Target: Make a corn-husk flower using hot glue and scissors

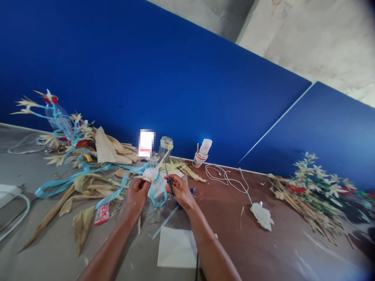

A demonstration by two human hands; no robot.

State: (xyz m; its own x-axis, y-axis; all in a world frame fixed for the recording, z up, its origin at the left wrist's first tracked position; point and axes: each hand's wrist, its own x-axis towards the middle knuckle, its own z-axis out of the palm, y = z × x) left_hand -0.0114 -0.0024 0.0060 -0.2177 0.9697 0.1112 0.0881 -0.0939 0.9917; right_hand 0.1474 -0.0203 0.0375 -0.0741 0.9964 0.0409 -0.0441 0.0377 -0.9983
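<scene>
My left hand [138,193] is closed in a pinch on a pale strip of dried corn husk [158,168], which slants up to the right. In my right hand [182,192] are dark-handled scissors [170,186], their blades pointing up beside the strip. Whether the blades touch the husk I cannot tell. Light blue ribbon [159,203] loops below and between the two hands. Behind them stands a lidded glass jar [164,150].
Loose husks [83,226] and more ribbon cover the left side. A bottle [60,117] with husk flowers stands behind them. White paper [175,249] lies in front. Rightward are a paper cup [199,159], a white cable [231,180], crumpled tissue [262,216] and white flowers [316,171].
</scene>
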